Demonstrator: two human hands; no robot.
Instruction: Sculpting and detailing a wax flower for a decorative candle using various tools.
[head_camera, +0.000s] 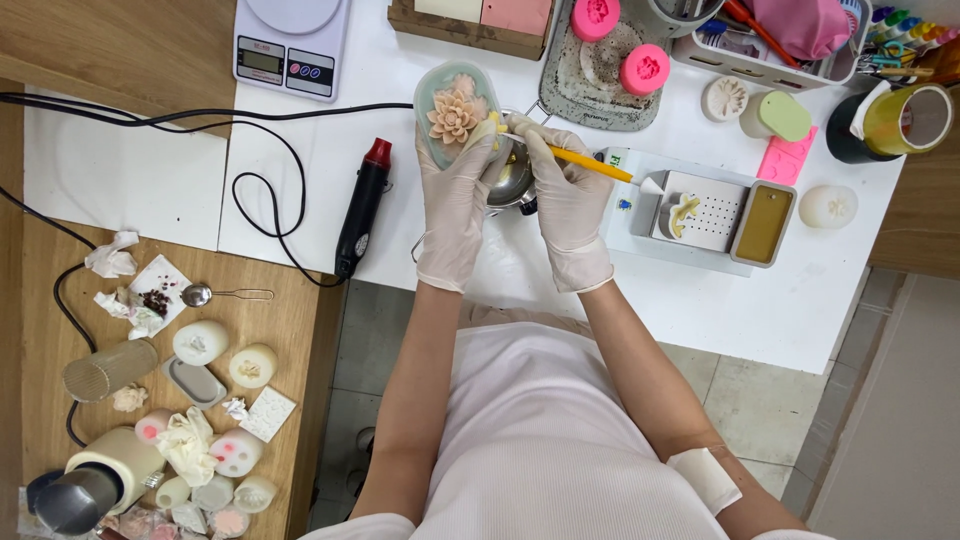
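My left hand (450, 205), in a white glove, holds up an oval pale green piece with a peach flower (456, 112) on its face. My right hand (567, 200), also gloved, grips a yellow tool (590, 163) like a pen, its tip against the right edge of the oval piece. Both hands hover over a small metal pot (510, 185) that stands on the white table (500, 270) and is partly hidden by them.
A black heat gun (361, 208) with a red tip and its cable lie to the left. A kitchen scale (291, 45) sits at the back left. A white tray with a perforated plate (705, 210) is on the right, pink moulds (644, 68) behind. Candles and scraps cover the wooden table (290, 330) at left.
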